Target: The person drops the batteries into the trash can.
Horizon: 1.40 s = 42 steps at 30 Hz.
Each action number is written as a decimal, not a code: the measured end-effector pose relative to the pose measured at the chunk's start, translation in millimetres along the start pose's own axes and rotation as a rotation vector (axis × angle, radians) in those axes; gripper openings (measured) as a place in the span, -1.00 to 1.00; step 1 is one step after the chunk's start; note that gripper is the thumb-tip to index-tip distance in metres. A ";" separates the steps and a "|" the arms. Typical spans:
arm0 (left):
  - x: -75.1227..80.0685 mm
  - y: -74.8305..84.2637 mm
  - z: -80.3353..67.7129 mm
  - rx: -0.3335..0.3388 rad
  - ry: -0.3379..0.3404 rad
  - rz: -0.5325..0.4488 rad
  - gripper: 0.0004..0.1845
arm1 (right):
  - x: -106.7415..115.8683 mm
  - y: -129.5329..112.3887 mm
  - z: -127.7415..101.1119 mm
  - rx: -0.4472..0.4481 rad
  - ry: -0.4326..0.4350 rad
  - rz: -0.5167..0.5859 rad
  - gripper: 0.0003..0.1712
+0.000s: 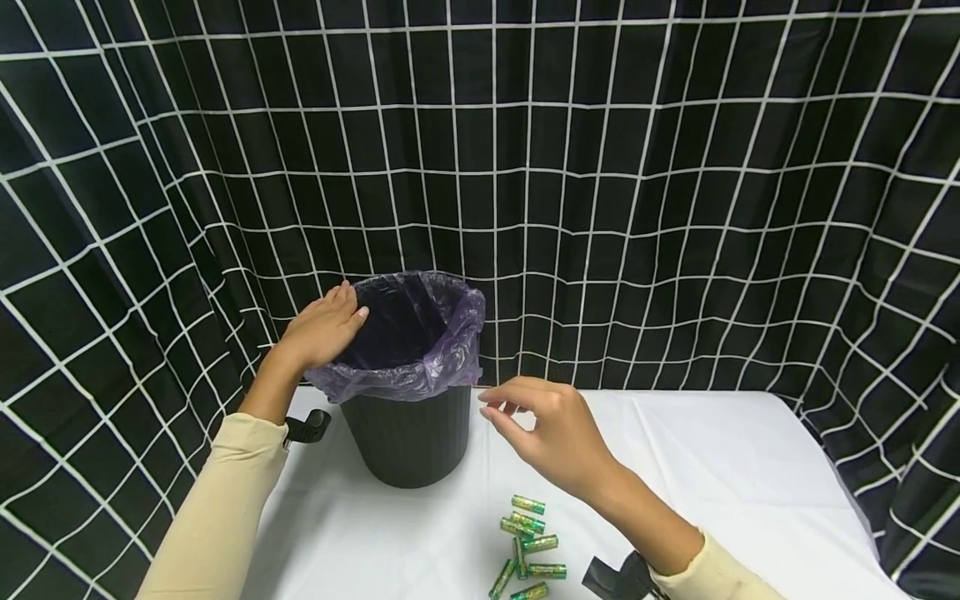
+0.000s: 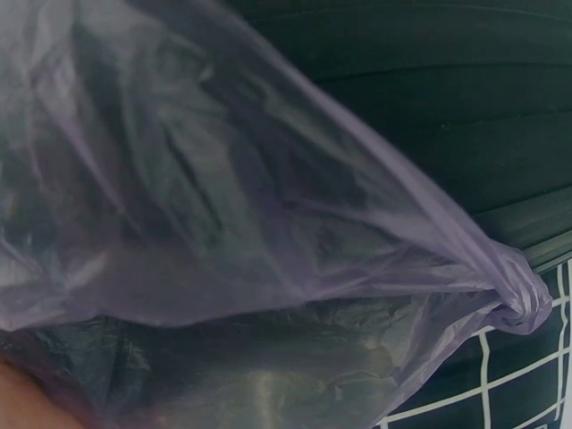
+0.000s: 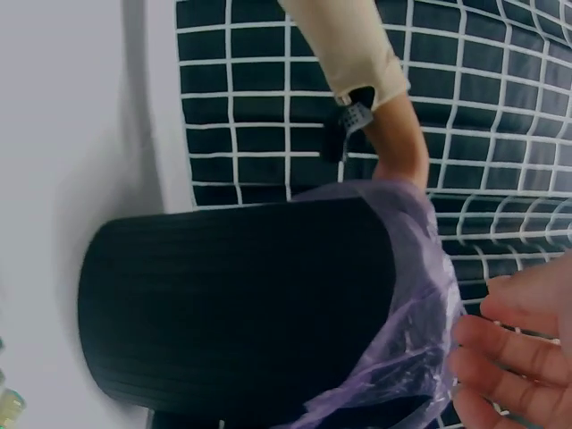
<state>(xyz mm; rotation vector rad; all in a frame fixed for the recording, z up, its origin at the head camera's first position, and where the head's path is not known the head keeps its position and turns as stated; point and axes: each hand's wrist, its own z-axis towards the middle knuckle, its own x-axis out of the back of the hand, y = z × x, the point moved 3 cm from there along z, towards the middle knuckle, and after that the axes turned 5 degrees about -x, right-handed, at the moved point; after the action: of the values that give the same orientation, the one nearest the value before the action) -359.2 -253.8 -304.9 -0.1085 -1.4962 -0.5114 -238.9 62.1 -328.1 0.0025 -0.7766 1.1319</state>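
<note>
Bin (image 1: 408, 437) floor: hidden from me. Green batts. (image 1: 547, 571): label text too small to read. My L hand (image 1: 322, 327) & R hand (image 1: 555, 429): each cropped, own wrist cam.

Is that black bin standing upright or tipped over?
Upright: the black bin stands base-down on the white table, purple liner around its top rim.

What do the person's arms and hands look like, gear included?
Left hand and right hand are ungloved. The left sleeve and right sleeve are plain cream, ending short of the hands. Each wrist has a small black device: left device, right device.
</note>
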 end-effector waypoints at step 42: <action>-0.2 -1.9 -4.2 0.015 0.001 -0.030 -0.28 | -21.8 33.5 -135.2 -0.111 0.026 0.111 -0.67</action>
<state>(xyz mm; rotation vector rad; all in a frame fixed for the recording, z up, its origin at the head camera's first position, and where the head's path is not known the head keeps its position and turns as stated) -356.1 -257.0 -306.0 -0.0743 -1.5022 -0.5245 -195.5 110.6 -453.2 -0.1496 -0.8240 1.1904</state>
